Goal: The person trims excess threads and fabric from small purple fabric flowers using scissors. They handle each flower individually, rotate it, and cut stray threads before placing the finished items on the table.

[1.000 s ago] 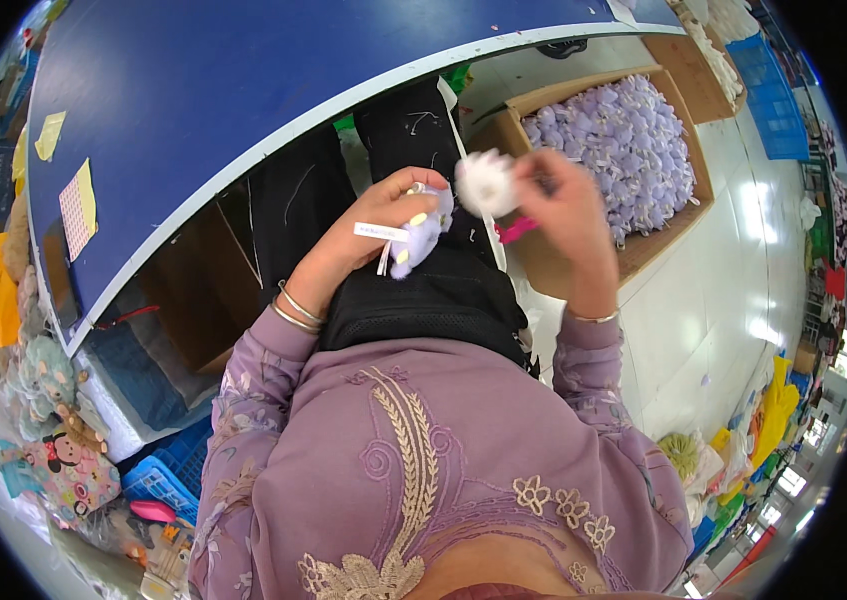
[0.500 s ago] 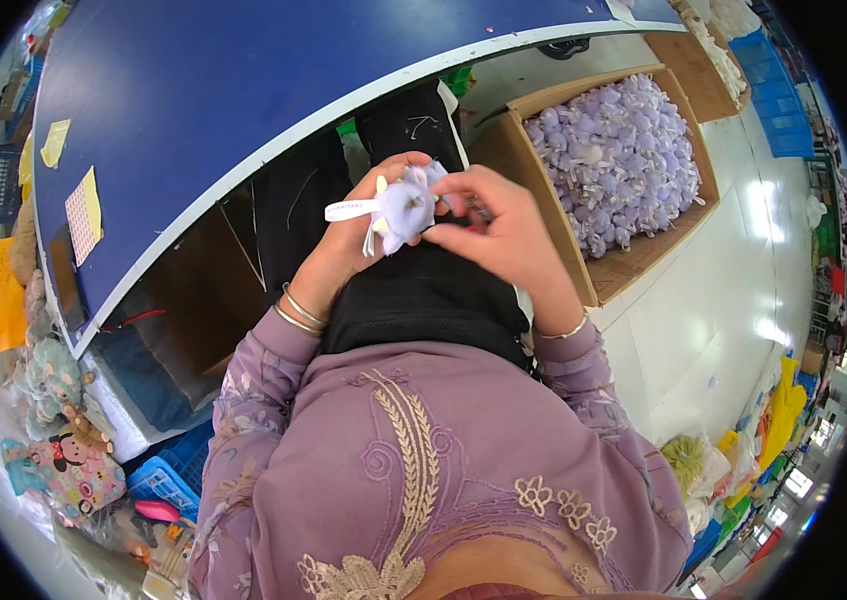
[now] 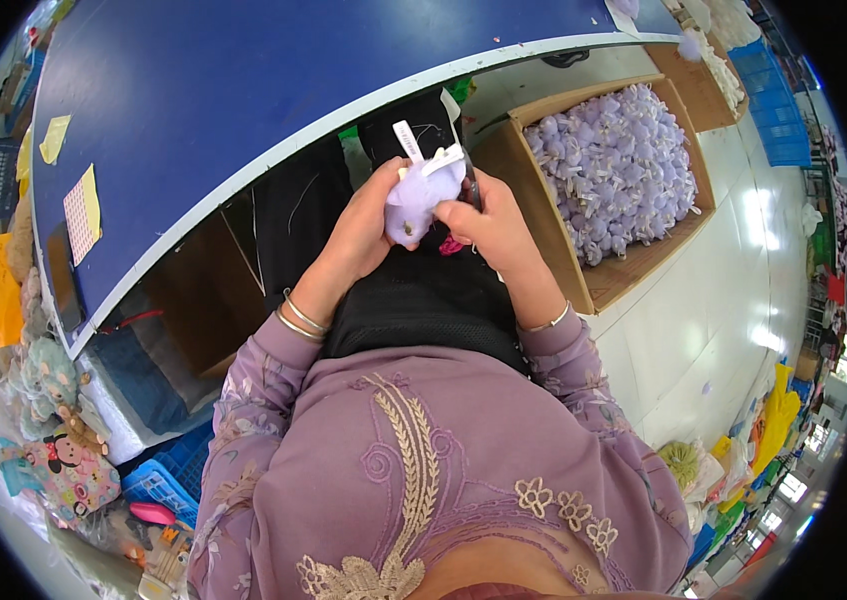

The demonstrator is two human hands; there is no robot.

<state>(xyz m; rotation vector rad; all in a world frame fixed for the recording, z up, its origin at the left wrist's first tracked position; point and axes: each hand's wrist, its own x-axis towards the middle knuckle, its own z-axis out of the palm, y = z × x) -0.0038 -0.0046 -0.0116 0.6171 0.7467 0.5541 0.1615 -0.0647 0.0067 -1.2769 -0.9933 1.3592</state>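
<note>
Above my lap, both hands are closed around a small lilac plush toy [image 3: 409,208] with white tag strips standing up from it. My left hand [image 3: 363,220] grips its left side. On the other side my right hand [image 3: 488,222] presses its thumb against the plush. A dark narrow object [image 3: 472,188] shows by the right fingers; its kind is too hidden to name. Something magenta [image 3: 451,244] peeks out below the right thumb. To the right, a cardboard box [image 3: 583,290] holds a heap of similar lilac plush toys [image 3: 613,170].
A blue table [image 3: 243,90] with a pale edge spans the area ahead and left; a phone-like dark object [image 3: 65,290] and paper sheets [image 3: 81,215] lie on it. Another carton [image 3: 698,85] and blue crates [image 3: 778,115] stand far right. A blue basket [image 3: 163,485] is lower left.
The plush toy has been turned, so its long tag points up instead of left. My right hand has shifted slightly, its thumb now lying on the toy.
</note>
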